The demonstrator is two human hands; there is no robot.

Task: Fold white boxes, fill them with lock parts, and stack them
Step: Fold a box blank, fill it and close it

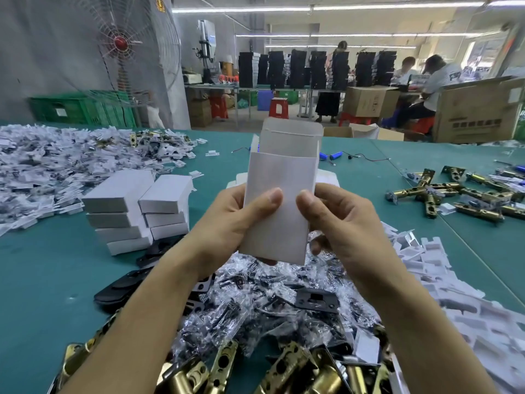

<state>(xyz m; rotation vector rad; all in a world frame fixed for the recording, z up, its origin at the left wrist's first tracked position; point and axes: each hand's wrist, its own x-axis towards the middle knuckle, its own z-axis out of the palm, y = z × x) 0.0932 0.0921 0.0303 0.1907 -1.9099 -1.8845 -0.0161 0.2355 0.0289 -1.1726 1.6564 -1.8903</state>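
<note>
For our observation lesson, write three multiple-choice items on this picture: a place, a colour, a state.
1. Where do the stacked white boxes stand?
A) left of the held box
B) right of it
C) on the floor
2. What colour is the table cover?
A) red
B) teal
C) yellow
3. How is the held box's top flap?
A) open, standing up
B) tucked shut
C) torn off
Answers: 1 A, the stacks stand beside the left hand; 2 B, teal shows between the piles; 3 A, the flap rises above the open mouth.

Ceiling strip lights (pixel 284 9), large fan (pixel 125 46), red stools (pixel 278 108).
</note>
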